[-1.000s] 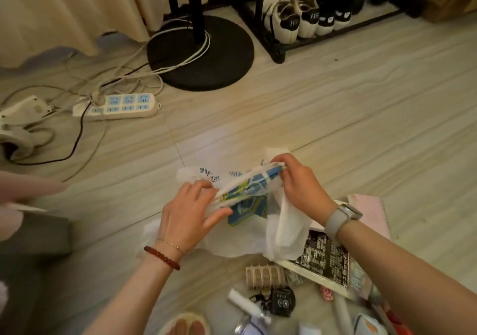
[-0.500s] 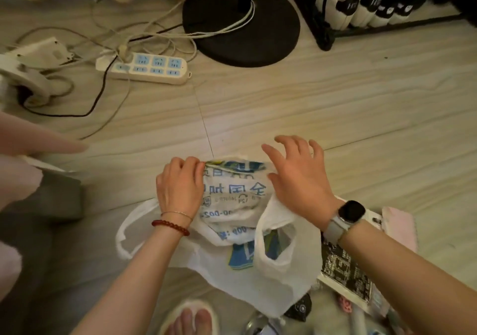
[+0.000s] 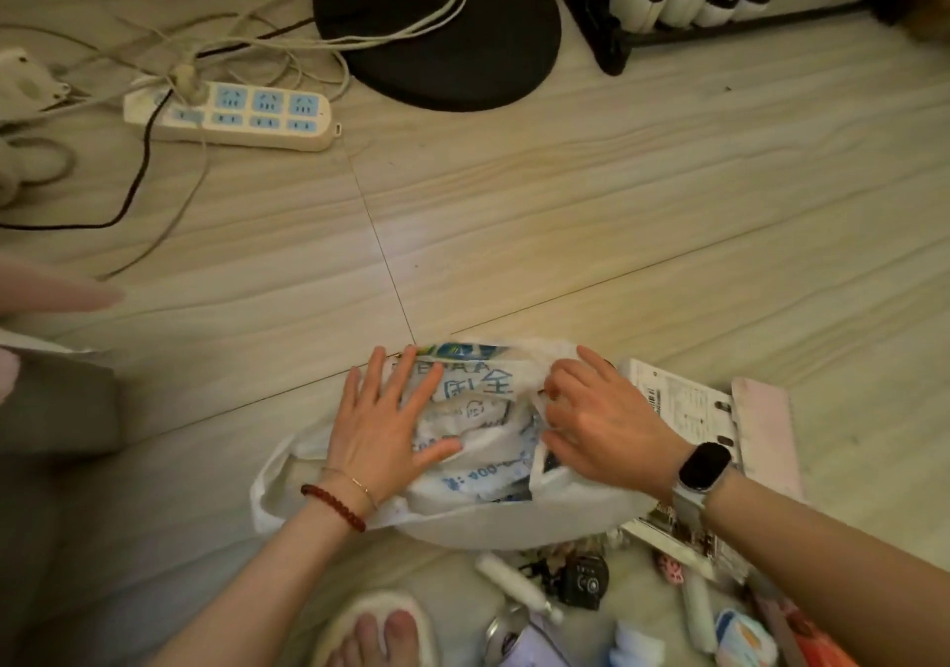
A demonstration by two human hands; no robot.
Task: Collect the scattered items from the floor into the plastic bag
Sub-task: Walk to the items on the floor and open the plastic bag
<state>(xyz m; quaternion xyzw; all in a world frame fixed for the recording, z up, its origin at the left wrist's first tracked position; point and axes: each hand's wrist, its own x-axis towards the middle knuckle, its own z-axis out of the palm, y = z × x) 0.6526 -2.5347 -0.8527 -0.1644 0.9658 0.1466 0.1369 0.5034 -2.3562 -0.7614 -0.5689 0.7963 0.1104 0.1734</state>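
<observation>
Crinkled thin white plastic bag (image 3: 493, 522) on smooth, faintly glossy wood-grain floor (image 3: 565, 214).

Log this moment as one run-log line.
left hand: flat, pressing plastic bag | right hand: fingers curled at bag's edge | floor items: uncollected

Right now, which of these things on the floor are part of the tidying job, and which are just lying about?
Part of the job:
plastic bag, flattened under the left hand and right hand
white tube
small black camera-like gadget
printed packet

Just lying about:
power strip
cables
round black stand base
shoe rack
</observation>
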